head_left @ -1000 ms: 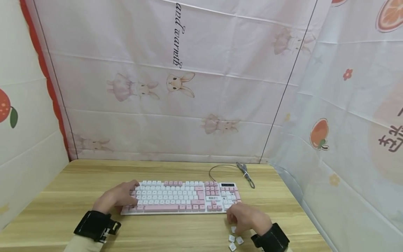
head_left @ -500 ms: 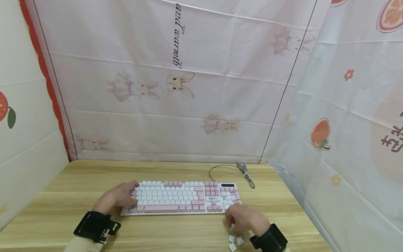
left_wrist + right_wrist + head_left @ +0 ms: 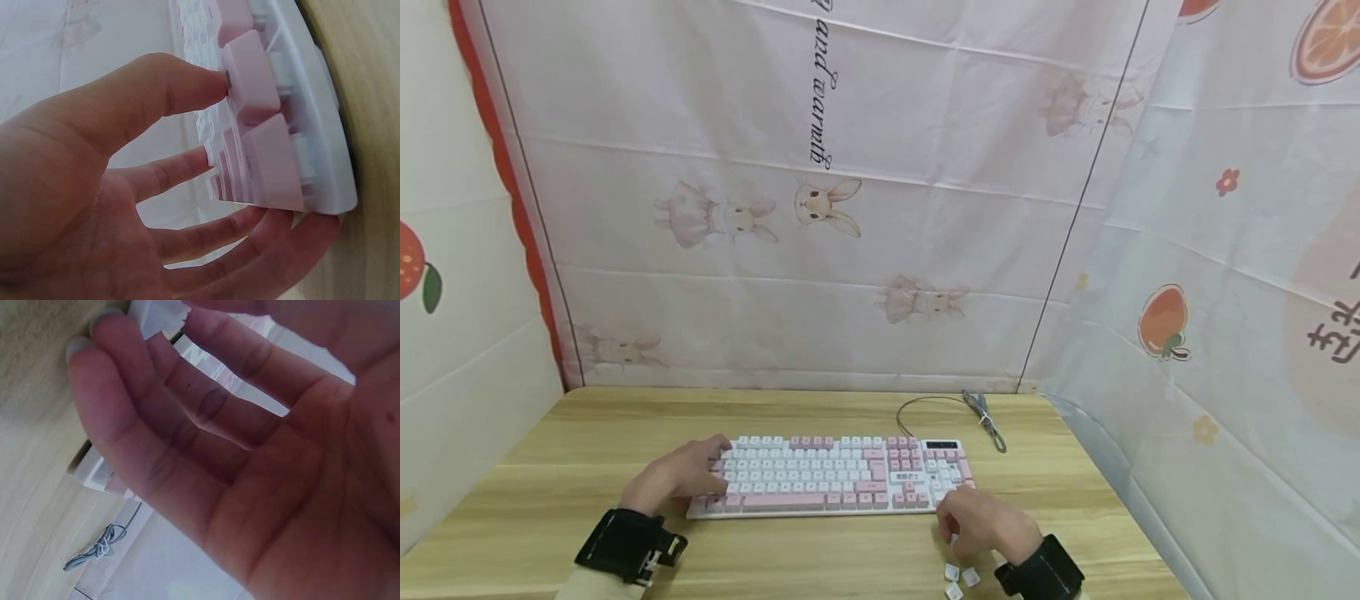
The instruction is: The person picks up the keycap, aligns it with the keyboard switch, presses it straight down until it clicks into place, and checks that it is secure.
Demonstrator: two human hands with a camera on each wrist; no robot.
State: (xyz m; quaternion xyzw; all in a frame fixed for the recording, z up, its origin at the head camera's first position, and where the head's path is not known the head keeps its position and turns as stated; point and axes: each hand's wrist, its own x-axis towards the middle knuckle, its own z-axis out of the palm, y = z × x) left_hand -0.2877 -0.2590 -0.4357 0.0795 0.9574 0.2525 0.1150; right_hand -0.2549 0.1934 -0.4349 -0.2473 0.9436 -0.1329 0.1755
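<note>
A pink and white keyboard [image 3: 797, 465] lies flat on the wooden table. My left hand [image 3: 681, 475] holds its left end. In the left wrist view, the thumb rests against a pink key [image 3: 253, 78], and some fingers reach the white case edge while another touches the keys. At the keyboard's lower right corner, my right hand [image 3: 985, 518] has its fingers bent downward and pinches a white keycap [image 3: 156, 315], seen at the top of the right wrist view. The fingers hide most of this keycap in the head view.
Just below the right hand lie several loose white keycaps [image 3: 952, 572] on the wooden table [image 3: 820, 554]. A grey cable [image 3: 988, 423], tied in a bundle, sits behind the keyboard. Printed cloth [image 3: 880, 200] hangs at the back and both sides.
My right hand has shifted slightly left, and the keycap at its fingertips is now more hidden beneath them. The left hand stays in place on the keyboard. The head view tilts up slightly.
</note>
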